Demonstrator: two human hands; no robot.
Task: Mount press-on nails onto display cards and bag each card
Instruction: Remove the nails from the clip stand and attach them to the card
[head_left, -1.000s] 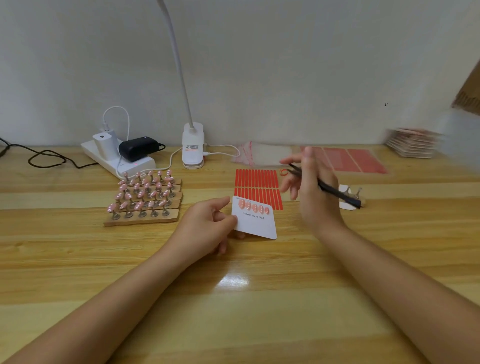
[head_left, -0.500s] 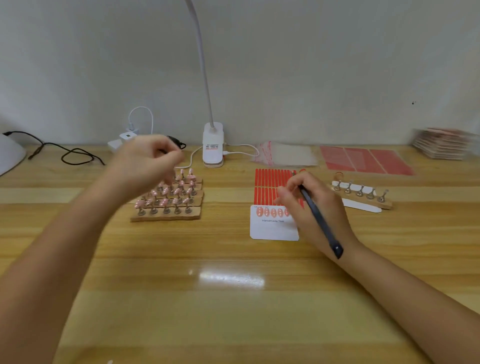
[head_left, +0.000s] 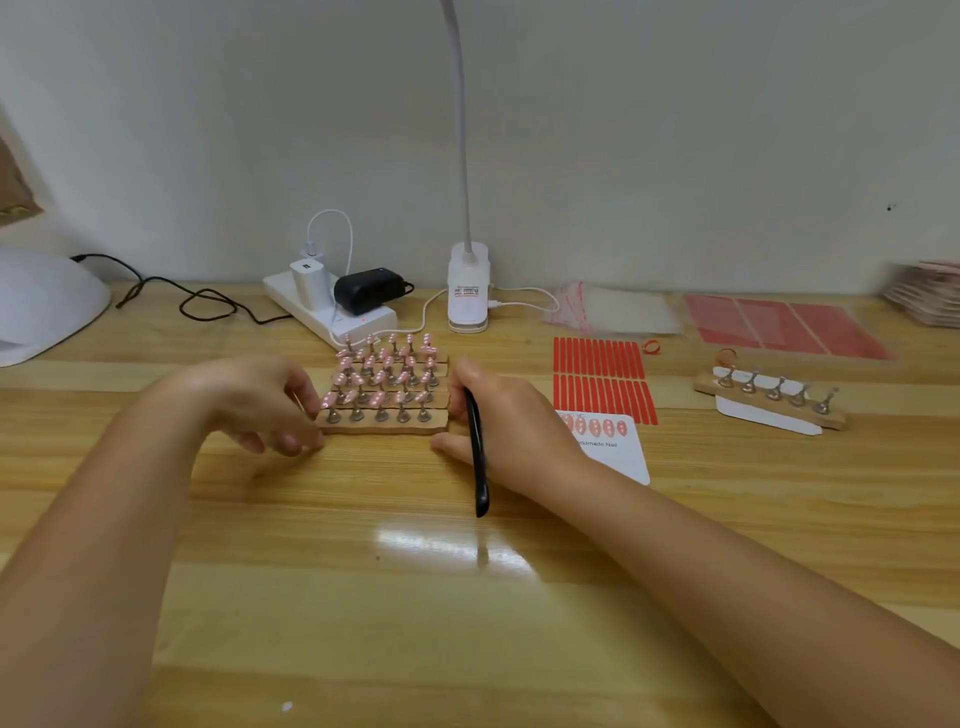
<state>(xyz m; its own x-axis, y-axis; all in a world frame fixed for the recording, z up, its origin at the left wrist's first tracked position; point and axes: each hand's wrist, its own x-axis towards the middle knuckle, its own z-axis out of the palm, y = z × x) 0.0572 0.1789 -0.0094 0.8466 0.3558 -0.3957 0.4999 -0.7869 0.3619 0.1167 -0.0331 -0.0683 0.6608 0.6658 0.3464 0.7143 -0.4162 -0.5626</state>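
Several wooden strips (head_left: 383, 422) carry rows of metal stands topped with pink press-on nails (head_left: 385, 373). My left hand (head_left: 260, 402) touches the left end of the front strip with curled fingers. My right hand (head_left: 506, 421) rests at the right end of that strip and grips black tweezers (head_left: 477, 457), whose tail points toward me. A white display card (head_left: 618, 447) with several red nails along its top lies flat behind my right wrist, partly hidden. Red adhesive tab sheets (head_left: 600, 379) lie beyond it.
A wooden strip of bare metal stands (head_left: 774, 397) sits on a white card at the right. Clear bags (head_left: 613, 312), red sheets (head_left: 779, 325) and a card stack (head_left: 924, 293) line the back right. Lamp base (head_left: 468, 291), power strip (head_left: 332, 312) and a white dome device (head_left: 41, 301) stand behind.
Both hands moved to the block of nail stands: the left came down to its left end, the right left the display card and crossed over to its right end, tweezers still in hand.
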